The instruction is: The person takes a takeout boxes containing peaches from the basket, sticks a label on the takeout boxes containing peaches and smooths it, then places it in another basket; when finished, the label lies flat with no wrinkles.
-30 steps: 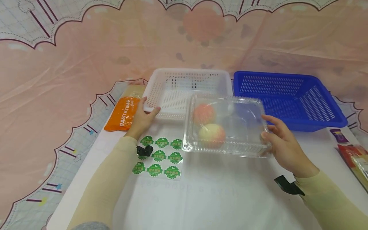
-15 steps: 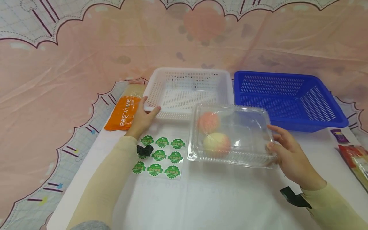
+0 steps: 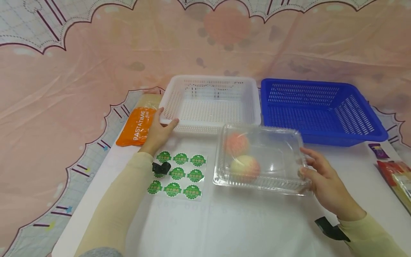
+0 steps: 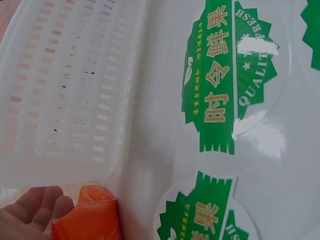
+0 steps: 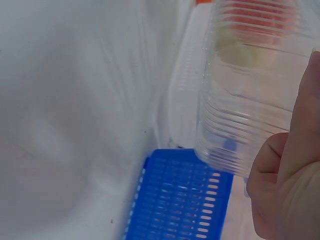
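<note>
My left hand (image 3: 158,132) grips the near left corner of the white plastic basket (image 3: 212,111), its thumb along the front rim. In the left wrist view the fingertips (image 4: 62,202) show just below the basket's corner. With my right hand (image 3: 330,189) I hold a clear plastic clamshell box (image 3: 280,153) by its right end, thumb on the near side. The box is tilted above the table, in front of both baskets. Two round red-and-yellow fruits, apples by their look, lie at its left end: one red (image 3: 237,143), one paler (image 3: 244,167).
A blue basket (image 3: 298,116) stands right of the white one. An orange PASTATIME packet (image 3: 136,125) lies beside my left hand. In front of it is a sheet of green round stickers (image 3: 177,174). A small purple packet (image 3: 379,151) and a red packet (image 3: 396,178) lie far right.
My right hand has brought the clear box with its fruits toward me and slightly right, away from the white basket. The left hand stays at the basket's corner.
</note>
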{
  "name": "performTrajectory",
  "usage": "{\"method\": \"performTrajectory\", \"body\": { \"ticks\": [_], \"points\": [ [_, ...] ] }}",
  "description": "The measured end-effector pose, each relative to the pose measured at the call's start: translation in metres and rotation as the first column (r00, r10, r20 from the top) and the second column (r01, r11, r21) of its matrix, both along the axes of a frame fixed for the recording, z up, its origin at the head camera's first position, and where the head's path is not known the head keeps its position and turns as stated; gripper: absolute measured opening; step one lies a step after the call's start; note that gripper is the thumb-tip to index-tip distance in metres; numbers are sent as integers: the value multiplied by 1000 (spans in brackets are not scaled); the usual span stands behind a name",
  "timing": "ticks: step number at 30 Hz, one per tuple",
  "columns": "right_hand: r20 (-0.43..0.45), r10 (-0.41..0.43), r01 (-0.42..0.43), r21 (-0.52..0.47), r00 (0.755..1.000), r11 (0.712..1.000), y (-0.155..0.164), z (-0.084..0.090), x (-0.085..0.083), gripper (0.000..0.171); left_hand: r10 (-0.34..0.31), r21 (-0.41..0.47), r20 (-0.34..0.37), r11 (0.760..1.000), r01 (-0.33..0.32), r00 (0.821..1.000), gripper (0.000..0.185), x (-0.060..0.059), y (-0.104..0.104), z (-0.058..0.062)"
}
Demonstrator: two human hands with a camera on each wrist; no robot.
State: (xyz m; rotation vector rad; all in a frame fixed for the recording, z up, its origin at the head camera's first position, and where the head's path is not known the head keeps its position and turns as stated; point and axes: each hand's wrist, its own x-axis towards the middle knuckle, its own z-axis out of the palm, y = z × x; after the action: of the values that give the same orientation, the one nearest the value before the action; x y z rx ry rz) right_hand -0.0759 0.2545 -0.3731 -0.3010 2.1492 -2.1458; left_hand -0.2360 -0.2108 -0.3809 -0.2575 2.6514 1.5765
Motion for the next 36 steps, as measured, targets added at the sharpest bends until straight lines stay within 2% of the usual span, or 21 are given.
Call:
{"method": "performTrajectory", "body": {
  "ticks": [9, 18, 24, 29, 31, 36],
  "points": [
    [21, -18, 18, 3, 1000, 1000, 2, -13, 5, 53, 1, 8, 0, 1000, -1, 1000, 90, 1, 1, 0],
    [43, -54, 48, 121, 998, 991, 1, -17, 5, 51, 3, 2, -1, 1000, -3, 1000, 91, 0, 0, -1],
    [46, -78, 63, 264, 996, 963, 2, -20, 3, 51, 4, 0, 2, 1000, -4, 1000, 91, 1, 0, -1],
    [54, -88, 67, 314, 995, 947, 5, -22, 0, 50, -15, -5, 7, 1000, 15, 1000, 90, 0, -1, 1],
    [57, -91, 68, 314, 994, 947, 6, -22, -2, 49, -26, -8, 12, 1000, 26, 1000, 90, -1, -2, 3],
    [88, -76, 56, 215, 993, 975, 9, -24, -6, 48, -44, -21, 32, 999, 45, 999, 92, -2, -2, 7]
  ]
}}
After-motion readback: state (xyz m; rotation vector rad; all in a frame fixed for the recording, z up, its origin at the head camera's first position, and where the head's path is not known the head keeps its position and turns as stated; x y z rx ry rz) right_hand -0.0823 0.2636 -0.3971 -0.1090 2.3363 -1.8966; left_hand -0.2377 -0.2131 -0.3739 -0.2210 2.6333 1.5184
